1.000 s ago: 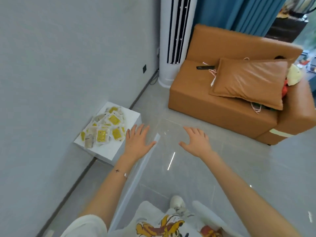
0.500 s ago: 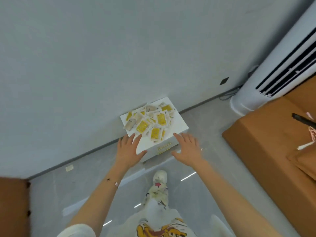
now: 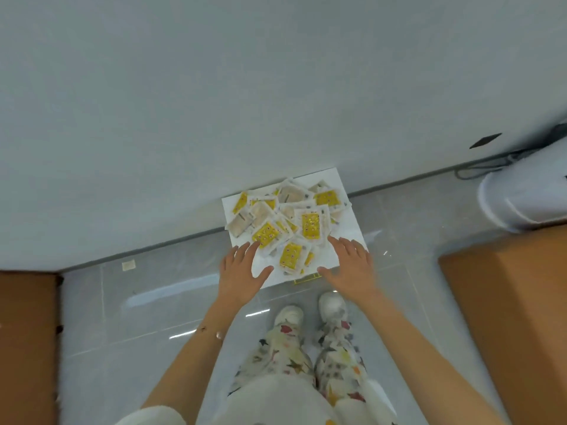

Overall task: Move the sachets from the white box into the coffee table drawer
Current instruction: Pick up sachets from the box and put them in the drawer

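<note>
A white box (image 3: 349, 231) stands on the floor against the grey wall. On its top lies a loose heap of several sachets (image 3: 288, 222), some yellow, some pale. My left hand (image 3: 242, 273) hovers with spread fingers over the box's near left corner. Over the near right corner my right hand (image 3: 351, 265) is spread the same way, fingertips close to the heap. Neither hand holds anything. No coffee table drawer is in view.
Brown furniture sits at the left edge (image 3: 27, 348) and a brown sofa corner (image 3: 515, 317) at the right. A white standing air conditioner base (image 3: 524, 194) with cables is at the far right by the wall. My feet (image 3: 313, 314) stand on grey tiles just before the box.
The view has swung from the sofa down onto the box. I have stepped closer, and both hands have moved forward over the box's near edge.
</note>
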`<state>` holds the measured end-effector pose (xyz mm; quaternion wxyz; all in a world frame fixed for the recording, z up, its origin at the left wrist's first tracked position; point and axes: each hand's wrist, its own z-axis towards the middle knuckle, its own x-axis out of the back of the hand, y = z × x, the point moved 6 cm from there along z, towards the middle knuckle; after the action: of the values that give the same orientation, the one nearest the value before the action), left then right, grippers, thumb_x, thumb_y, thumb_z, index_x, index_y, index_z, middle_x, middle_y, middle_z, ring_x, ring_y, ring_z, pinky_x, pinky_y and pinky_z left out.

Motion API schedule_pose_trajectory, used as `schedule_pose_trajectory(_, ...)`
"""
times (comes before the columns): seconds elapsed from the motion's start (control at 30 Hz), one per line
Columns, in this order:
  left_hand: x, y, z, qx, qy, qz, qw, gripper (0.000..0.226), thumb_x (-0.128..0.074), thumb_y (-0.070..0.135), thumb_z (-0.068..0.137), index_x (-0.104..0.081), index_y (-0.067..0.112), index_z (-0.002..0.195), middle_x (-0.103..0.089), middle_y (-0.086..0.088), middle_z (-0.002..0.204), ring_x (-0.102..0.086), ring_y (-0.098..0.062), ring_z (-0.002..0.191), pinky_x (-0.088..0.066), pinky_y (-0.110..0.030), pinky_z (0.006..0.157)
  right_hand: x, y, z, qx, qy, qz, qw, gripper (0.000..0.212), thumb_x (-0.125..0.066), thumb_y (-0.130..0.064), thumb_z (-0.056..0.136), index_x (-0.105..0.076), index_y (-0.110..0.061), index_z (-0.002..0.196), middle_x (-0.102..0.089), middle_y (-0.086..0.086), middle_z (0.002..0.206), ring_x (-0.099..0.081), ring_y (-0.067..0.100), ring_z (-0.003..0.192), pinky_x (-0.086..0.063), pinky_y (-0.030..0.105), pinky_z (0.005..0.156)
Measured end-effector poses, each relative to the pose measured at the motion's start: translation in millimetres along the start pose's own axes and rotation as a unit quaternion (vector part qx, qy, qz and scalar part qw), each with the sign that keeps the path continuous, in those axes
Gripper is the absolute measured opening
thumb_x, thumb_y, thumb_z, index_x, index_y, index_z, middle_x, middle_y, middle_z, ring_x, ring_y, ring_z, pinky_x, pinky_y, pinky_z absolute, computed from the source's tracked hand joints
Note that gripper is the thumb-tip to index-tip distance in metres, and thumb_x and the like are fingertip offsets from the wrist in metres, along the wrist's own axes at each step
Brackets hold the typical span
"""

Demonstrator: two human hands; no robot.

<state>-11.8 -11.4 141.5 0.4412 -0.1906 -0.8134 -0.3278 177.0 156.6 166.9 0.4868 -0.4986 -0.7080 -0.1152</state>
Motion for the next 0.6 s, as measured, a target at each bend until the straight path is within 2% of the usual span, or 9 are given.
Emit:
schedule_pose_trajectory(0.13, -83, -41, 57, 0.118, -0.025, -0.049, 0.991, 0.075, -0.050, 0.064, 0.086, -0.029, 0.028, 0.148, -0.031, -0.001, 0.154, -0.023, -0.026, 0.143, -0.021, -0.046, 0.116, -66, 31, 83, -0.009, -0.067, 0.022, 0.997, 0.077, -0.053, -0.056, 0.088, -0.017, -0.032, 0.151, -0.016, 0.000, 0.159, -0.010, 0.024, 0.147, -0.014, 0.044, 0.117)
schedule_pose_trajectory(0.27, -152, -76, 106, 0.205, 0.005, -0.109, 0.973, 0.080, -0.060, 0.055, 0.084, -0.026, 0.022, 0.149, -0.029, -0.005, 0.155, -0.023, -0.028, 0.143, -0.023, -0.046, 0.116, -105, 62, 156, -0.047, -0.041, 0.073, 0.995, 0.084, -0.061, -0.057, 0.083, -0.020, -0.029, 0.150, -0.022, 0.003, 0.157, -0.018, 0.025, 0.144, -0.026, 0.046, 0.112)
schedule_pose_trajectory(0.37, -176, -86, 133, 0.207, 0.045, -0.124, 0.969, 0.081, -0.065, 0.050, 0.084, -0.028, 0.017, 0.148, -0.030, -0.009, 0.154, -0.025, -0.028, 0.142, -0.023, -0.046, 0.116, -122, 79, 195, -0.090, -0.017, 0.149, 0.985, 0.089, -0.067, -0.057, 0.079, -0.022, -0.027, 0.150, -0.028, 0.004, 0.152, -0.025, 0.027, 0.140, -0.032, 0.050, 0.108)
schedule_pose_trajectory(0.47, -171, -80, 155, 0.179, 0.106, -0.150, 0.967, 0.077, -0.066, 0.046, 0.082, -0.035, 0.014, 0.146, -0.034, -0.012, 0.152, -0.029, -0.030, 0.141, -0.025, -0.044, 0.112, -136, 84, 217, -0.127, -0.007, 0.222, 0.967, 0.099, -0.074, -0.050, 0.075, -0.016, -0.025, 0.151, -0.023, 0.007, 0.153, -0.025, 0.030, 0.139, -0.031, 0.051, 0.108)
schedule_pose_trajectory(0.53, -169, -70, 166, 0.166, 0.117, -0.163, 0.966, 0.074, -0.069, 0.034, 0.083, -0.035, 0.015, 0.145, -0.039, -0.010, 0.148, -0.034, -0.031, 0.137, -0.028, -0.044, 0.110, -142, 83, 226, -0.130, -0.003, 0.202, 0.971, 0.105, -0.077, -0.048, 0.073, -0.014, -0.020, 0.152, -0.024, 0.011, 0.151, -0.026, 0.032, 0.137, -0.031, 0.049, 0.107)
schedule_pose_trajectory(0.6, -167, -59, 171, 0.158, 0.119, -0.142, 0.970, 0.073, -0.072, 0.024, 0.081, -0.037, 0.016, 0.144, -0.048, -0.011, 0.137, -0.042, -0.032, 0.126, -0.034, -0.043, 0.104, -142, 82, 233, -0.123, 0.004, 0.155, 0.980, 0.108, -0.079, -0.048, 0.071, -0.016, -0.015, 0.151, -0.029, 0.013, 0.147, -0.030, 0.033, 0.133, -0.034, 0.049, 0.104)
